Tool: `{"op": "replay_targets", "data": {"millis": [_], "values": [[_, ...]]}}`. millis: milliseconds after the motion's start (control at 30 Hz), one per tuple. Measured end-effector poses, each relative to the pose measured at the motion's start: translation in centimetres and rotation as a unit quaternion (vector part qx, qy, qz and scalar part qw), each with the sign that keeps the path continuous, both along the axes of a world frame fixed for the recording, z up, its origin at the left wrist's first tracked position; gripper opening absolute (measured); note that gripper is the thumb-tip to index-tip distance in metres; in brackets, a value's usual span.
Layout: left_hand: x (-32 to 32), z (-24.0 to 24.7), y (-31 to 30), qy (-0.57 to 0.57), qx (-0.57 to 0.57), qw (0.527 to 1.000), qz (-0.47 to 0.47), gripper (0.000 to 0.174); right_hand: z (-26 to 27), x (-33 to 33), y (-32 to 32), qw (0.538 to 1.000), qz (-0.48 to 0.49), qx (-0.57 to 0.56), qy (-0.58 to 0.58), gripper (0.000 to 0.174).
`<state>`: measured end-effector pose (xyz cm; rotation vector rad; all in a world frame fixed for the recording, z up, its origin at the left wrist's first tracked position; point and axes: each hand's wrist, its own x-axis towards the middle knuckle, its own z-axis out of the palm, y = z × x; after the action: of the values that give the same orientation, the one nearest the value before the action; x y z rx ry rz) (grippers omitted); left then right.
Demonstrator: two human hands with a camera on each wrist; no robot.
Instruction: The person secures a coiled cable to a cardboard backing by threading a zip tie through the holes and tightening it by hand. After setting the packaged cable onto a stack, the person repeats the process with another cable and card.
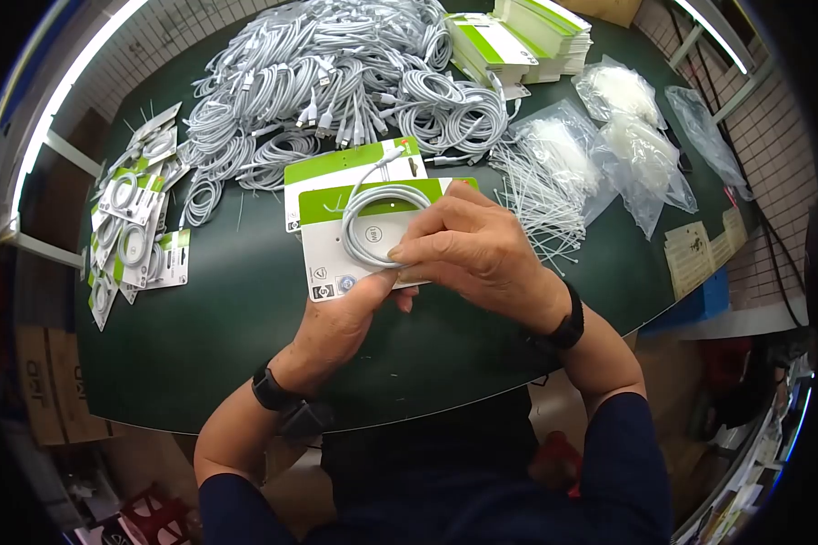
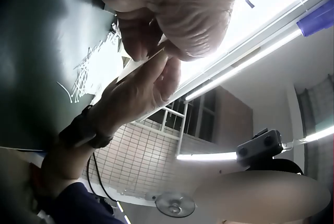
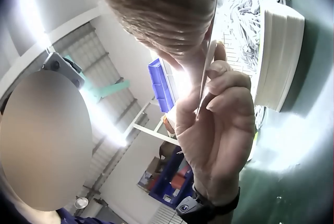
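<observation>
In the head view the left hand (image 1: 336, 322) grips the lower edge of a green and white card (image 1: 321, 250), thumb on its front. A coiled light-grey cable (image 1: 353, 227) lies against the card, its connector end up at the top. Thumb and fingers of the right hand (image 1: 486, 241) pinch at the coil's lower right; what lies between the fingertips is hidden. A thin white tie (image 1: 334, 207) sticks out at the coil's left. Behind is a second green and white card (image 1: 304, 187). In the right wrist view the card (image 3: 209, 36) is edge-on, the left hand (image 3: 224, 125) beneath it.
A big heap of coiled cables (image 1: 282, 54) covers the table's back. Carded cables (image 1: 132, 241) pile up at left. Stacked cards (image 1: 491, 45) stand at the back right, near loose white ties (image 1: 541, 209) and plastic bags (image 1: 641, 154).
</observation>
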<state>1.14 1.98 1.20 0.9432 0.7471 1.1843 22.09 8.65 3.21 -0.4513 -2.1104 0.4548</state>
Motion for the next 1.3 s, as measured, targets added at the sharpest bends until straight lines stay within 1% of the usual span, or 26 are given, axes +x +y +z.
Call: {"op": "replay_targets", "data": {"millis": [233,333,367,467,500,600,767,867,1000,1033,1133,1300], "values": [[-0.4,0.0,0.4,-0.011,0.034,0.999,-0.027,0.036,-0.9,-0.1,0.4,1.0,0.016,-0.019,0.017,0.035],[0.1,0.3,0.2,-0.003,-0.012,0.999,0.035,0.037,-1.4,-0.4,0.3,0.999,0.029,-0.03,0.021,0.035],[0.3,0.5,0.2,-0.006,-0.016,0.999,0.037,0.037,-1.5,-0.7,0.2,0.999,0.028,-0.026,0.023,0.035],[1.3,0.7,0.3,0.097,-0.05,0.985,0.134,0.038,-1.8,-1.0,-0.2,0.999,0.028,-0.023,0.023,0.034],[1.4,0.4,0.4,0.093,-0.055,0.985,0.137,0.038,-1.8,-1.0,-0.2,0.999,0.031,-0.024,0.016,0.035],[1.6,-0.8,1.0,0.108,0.061,0.968,0.22,0.037,-1.9,-1.0,-0.1,0.999,0.038,-0.031,0.001,0.035],[0.8,-0.8,0.7,0.105,0.013,0.974,0.202,0.036,-1.7,-1.1,-0.2,0.997,0.056,-0.046,-0.007,0.036],[1.2,-0.8,0.9,0.092,0.052,0.97,0.219,0.034,-1.6,-1.2,-0.4,0.997,0.054,-0.047,-0.013,0.036],[0.9,-0.7,0.8,0.11,0.049,0.971,0.207,0.034,-1.4,-1.5,-0.7,0.999,0.036,-0.035,-0.016,0.035],[0.8,-0.5,0.7,0.11,0.05,0.971,0.207,0.034,-1.2,-1.5,-0.7,0.998,0.036,-0.046,-0.023,0.034],[0.8,0.0,0.2,0.102,0.0,0.976,0.19,0.036,-0.9,-1.4,-0.8,0.997,0.034,-0.068,-0.033,0.033],[0.6,-0.4,0.5,0.081,0.007,0.982,0.168,0.037,-0.9,-1.2,-0.8,0.995,0.037,-0.086,-0.029,0.032]]}}
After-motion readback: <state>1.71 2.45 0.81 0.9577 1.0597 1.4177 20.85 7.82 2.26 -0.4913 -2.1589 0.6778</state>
